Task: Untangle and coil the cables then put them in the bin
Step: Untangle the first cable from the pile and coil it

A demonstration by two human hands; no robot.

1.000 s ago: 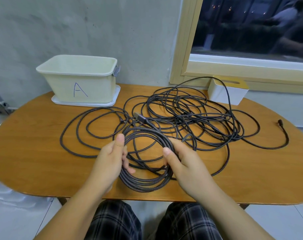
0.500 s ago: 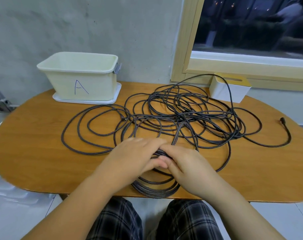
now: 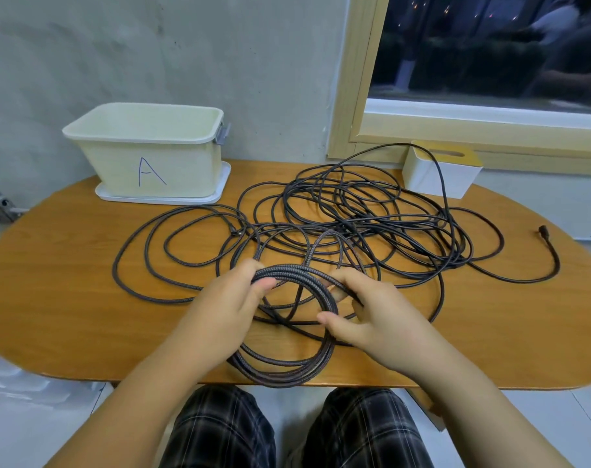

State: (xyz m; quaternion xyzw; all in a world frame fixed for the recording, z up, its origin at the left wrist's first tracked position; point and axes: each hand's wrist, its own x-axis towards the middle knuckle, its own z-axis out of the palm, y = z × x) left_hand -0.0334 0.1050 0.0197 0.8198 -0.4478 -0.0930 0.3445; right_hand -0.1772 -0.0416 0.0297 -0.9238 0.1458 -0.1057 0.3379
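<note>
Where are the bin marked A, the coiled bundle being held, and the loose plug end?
bin marked A (image 3: 186, 170): head view, front wall right of the letter.
coiled bundle (image 3: 280, 373): head view, near arc by the table edge.
loose plug end (image 3: 543, 230): head view, connector tip at far right.

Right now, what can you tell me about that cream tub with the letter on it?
The tub is a cream, plastic-looking rectangular bin with a rolled rim and walls tapering toward the base. A handwritten blue "A" marks its front. A small grey clip sticks out at its right rim. It stands upright on a white tray at the table's far left, by the wall. No cable shows above its rim, though its floor is hidden. Neither hand touches it.
</note>
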